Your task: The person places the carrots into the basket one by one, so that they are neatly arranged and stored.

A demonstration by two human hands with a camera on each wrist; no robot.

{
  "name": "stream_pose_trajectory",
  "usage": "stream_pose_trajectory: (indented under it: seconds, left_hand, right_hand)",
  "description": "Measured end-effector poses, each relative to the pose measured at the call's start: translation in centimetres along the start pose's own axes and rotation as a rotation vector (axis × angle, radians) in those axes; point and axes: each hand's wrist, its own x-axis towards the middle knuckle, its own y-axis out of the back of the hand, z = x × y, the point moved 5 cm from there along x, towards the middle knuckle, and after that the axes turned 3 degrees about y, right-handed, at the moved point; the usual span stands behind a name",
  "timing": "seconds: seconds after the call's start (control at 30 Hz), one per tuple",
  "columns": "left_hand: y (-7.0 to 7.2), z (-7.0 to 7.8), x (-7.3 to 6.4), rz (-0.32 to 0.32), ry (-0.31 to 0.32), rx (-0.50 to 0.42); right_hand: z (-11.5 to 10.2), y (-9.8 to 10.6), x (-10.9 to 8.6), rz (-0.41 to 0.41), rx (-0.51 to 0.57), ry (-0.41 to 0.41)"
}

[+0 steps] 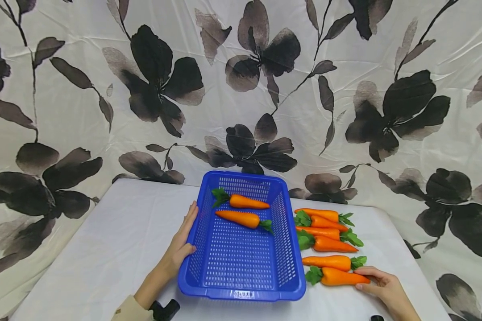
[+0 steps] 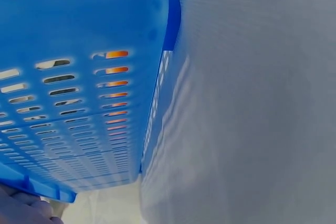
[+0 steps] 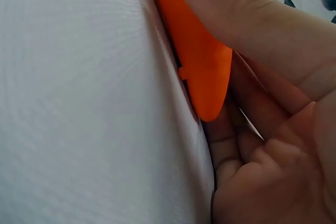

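A blue plastic basket [image 1: 241,293] with slotted sides stands mid-table, also seen close up as a basket wall [image 2: 79,14] in the left wrist view. Two orange carrots with green leaves, one carrot [image 1: 249,202] behind the other carrot [image 1: 238,218], lie inside it. My left hand [image 1: 180,247] rests along the basket's left side, fingers straight, thumb at the rim. To the right, my right hand [image 1: 385,287] pinches the pointed end of the nearest carrot [image 1: 339,277] between thumb and fingers. That carrot [image 3: 202,61] lies against the cloth in the right wrist view.
Several more carrots [image 1: 329,244] lie in a column along the basket's right side, leaves pointing alternately left and right. White cloth [image 1: 116,236] covers the table. Behind its back edge hangs a floral fabric [image 1: 265,102].
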Motion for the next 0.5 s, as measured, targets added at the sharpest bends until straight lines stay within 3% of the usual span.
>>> stream_pose_trajectory:
  seconds: [0.5]
  left_hand:
    - [-0.11,-0.03,-0.10,-0.001,-0.001,-0.019]
  right_hand:
    - [0.07,0.11,-0.25,0.003,-0.060,-0.005]
